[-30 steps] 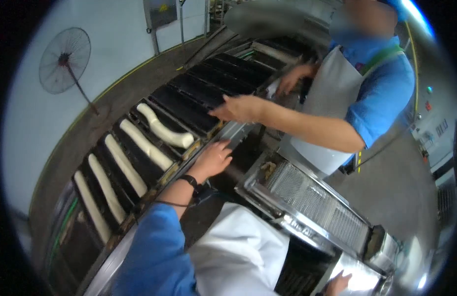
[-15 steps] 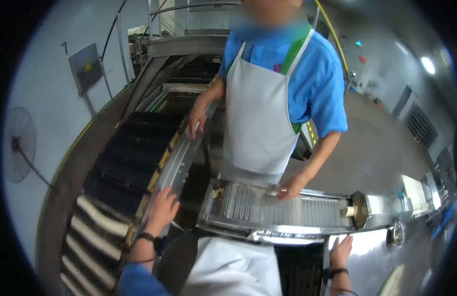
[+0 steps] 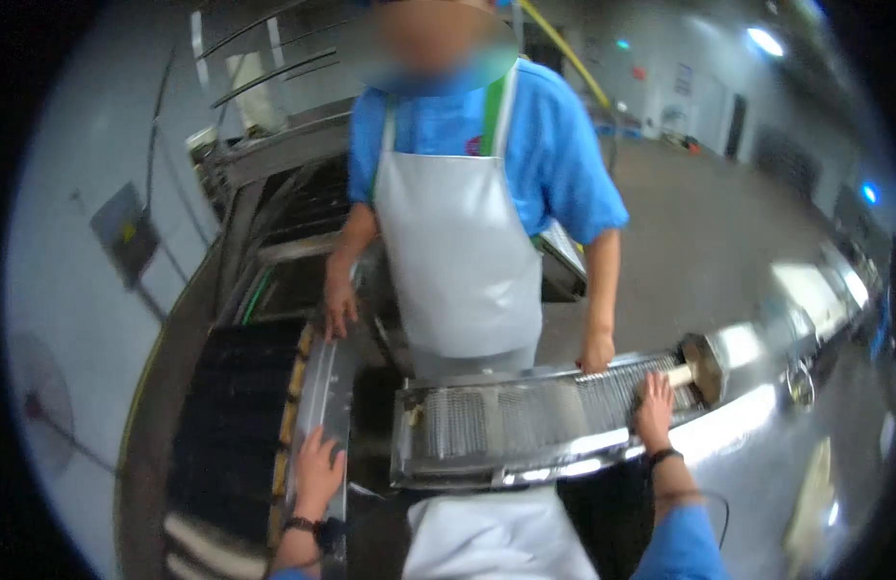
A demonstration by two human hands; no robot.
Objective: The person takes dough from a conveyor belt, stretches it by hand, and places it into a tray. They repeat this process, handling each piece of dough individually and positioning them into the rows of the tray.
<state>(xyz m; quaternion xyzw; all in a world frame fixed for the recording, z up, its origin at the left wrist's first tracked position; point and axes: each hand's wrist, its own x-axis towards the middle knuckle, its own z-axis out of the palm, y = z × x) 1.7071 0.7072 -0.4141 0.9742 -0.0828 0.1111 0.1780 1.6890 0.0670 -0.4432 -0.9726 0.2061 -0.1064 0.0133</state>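
My left hand [image 3: 319,472] rests with its fingers apart on the metal rail [image 3: 317,396] beside the dark trays [image 3: 230,425]. At the right end of the mesh conveyor [image 3: 525,420], my right hand [image 3: 655,411] reaches over the near edge with fingers stretched out. Its fingertips are right at a pale dough strip [image 3: 678,375] that sticks out of the metal housing [image 3: 733,360]. Long pale dough strips [image 3: 211,541] lie in the trays at lower left, partly cut off by the dark border.
A co-worker in a white apron [image 3: 457,251] stands across the conveyor, one hand [image 3: 596,350] at its far edge and the other [image 3: 339,304] by the rail. A pale strip [image 3: 811,503] lies on the metal table [image 3: 738,483] at right. A fan [image 3: 42,401] stands by the left wall.
My right hand has moved from the metal table up over the conveyor to the dough strip. My left hand stays on the rail. The co-worker's hand has shifted right along the conveyor; the view has turned.
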